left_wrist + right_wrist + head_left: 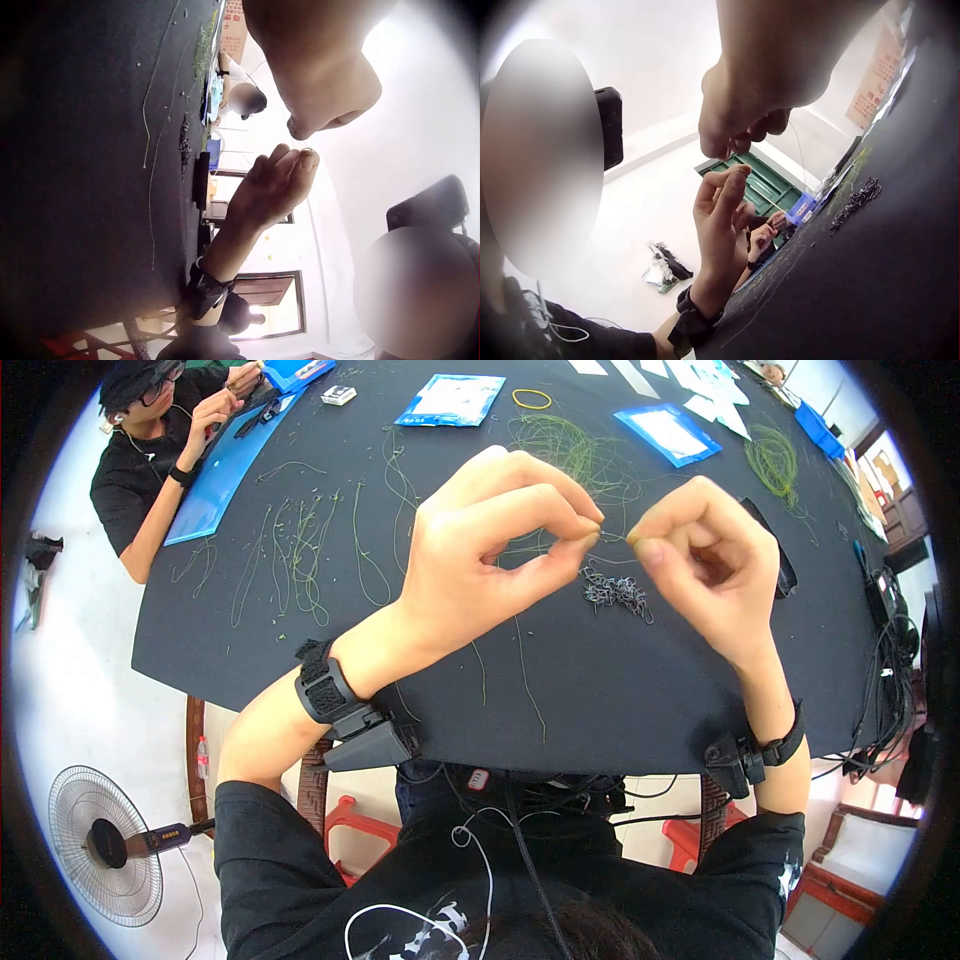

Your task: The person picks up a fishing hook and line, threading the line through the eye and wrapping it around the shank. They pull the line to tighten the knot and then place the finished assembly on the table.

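Left hand [455, 550] and right hand [735, 575] each pinch, apparently, a thin, pale, flexible line [614, 537], raised near the tangled heap of small dark metal pieces [616, 593]. Gentle tension and close-set fingertips should steady it.

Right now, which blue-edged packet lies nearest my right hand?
The packet right of the yellow ring, just beyond your right hand; the other packet lies left of that ring.
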`<state>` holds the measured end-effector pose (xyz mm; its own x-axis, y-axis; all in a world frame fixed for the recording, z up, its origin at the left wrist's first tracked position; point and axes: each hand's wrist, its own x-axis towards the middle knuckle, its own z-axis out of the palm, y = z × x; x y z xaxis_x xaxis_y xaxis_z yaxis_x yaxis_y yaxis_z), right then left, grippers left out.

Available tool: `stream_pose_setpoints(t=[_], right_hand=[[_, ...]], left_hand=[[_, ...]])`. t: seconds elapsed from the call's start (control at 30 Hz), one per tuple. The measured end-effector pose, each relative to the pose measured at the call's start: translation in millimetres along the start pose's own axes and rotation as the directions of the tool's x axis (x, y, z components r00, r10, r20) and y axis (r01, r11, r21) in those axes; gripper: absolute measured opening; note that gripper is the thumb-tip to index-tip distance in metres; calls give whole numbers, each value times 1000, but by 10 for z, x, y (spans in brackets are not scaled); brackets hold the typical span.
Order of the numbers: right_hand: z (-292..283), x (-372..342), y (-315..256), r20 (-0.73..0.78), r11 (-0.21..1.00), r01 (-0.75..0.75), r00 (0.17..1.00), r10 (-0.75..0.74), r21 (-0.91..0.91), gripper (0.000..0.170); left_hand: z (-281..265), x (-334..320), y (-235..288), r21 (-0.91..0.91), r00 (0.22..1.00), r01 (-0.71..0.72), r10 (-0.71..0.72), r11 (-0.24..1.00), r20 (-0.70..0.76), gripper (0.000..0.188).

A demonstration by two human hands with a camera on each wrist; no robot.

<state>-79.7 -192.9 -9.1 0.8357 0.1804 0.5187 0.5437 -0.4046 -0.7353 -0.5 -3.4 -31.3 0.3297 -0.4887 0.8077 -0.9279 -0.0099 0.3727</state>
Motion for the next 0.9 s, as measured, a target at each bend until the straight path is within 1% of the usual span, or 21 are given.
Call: stream_pose_setpoints(t=[0.03,0.07,0.1,0.17,0.2,0.27,0.3,0.37,0.4,0.47,0.5,0.57,0.63,0.7,0.73,0.8,0.83,0.9], right_hand=[[10,3,28,-83,1000,-7,996,7,0,6],[9,7,47,-134,1000,-24,991,22,-17,7],[13,17,74,-135,1000,-26,991,24,-17,7],[21,36,126,-188,997,59,980,-69,-58,7],[26,35,136,-189,997,59,980,-69,-58,7],[32,34,147,-202,1000,-10,979,9,-7,7],[29,36,152,-203,1000,-11,979,9,-7,7],[23,38,164,-156,1000,8,988,-8,-1,6],[20,28,146,-157,1000,8,988,-8,-1,6],[8,3,75,-54,996,-35,998,40,80,5],[-5,3,52,-53,996,-35,998,39,80,5],[-26,2,15,67,999,41,997,-40,-8,5],[-1,-2,-16,67,999,53,996,-53,-8,6],[4,2,-38,127,996,67,990,-60,-57,6],[-1,6,-52,127,996,67,990,-59,-56,6],[-7,14,-73,158,988,88,985,-68,-125,6],[11,11,-58,158,988,88,985,-67,-124,6],[56,-3,-9,-21,999,2,1000,-1,46,7]], left_hand=[[-2,2,-4,3,1000,-7,7,1000,10,13],[-5,3,-4,5,1000,-15,15,1000,21,13],[-5,3,1,4,1000,-14,14,1000,22,13],[-2,4,14,7,1000,-14,14,1000,27,14],[1,2,15,6,1000,-14,14,1000,27,14],[8,0,16,1,1000,-8,7,1000,25,14],[7,0,16,0,1000,-8,8,1000,26,14],[0,2,9,9,1000,-21,21,1000,23,14],[0,1,2,9,1000,-21,21,1000,23,14],[-3,-2,-13,9,1000,-19,19,1000,-3,15],[-4,-2,-13,9,1000,-19,19,1000,-3,15],[-10,-5,-10,16,1000,-7,7,1000,-6,15],[-9,-7,-1,12,1000,2,-2,1000,-9,14],[-11,-8,2,8,1000,12,-12,1000,-11,14],[-12,-7,0,8,1000,5,-5,1000,-7,14],[-14,-9,-8,8,1000,-1,1,1000,-2,14],[-15,-10,-16,10,1000,-8,8,1000,-3,15],[-11,-11,-18,10,1000,-16,16,1000,-2,15]])
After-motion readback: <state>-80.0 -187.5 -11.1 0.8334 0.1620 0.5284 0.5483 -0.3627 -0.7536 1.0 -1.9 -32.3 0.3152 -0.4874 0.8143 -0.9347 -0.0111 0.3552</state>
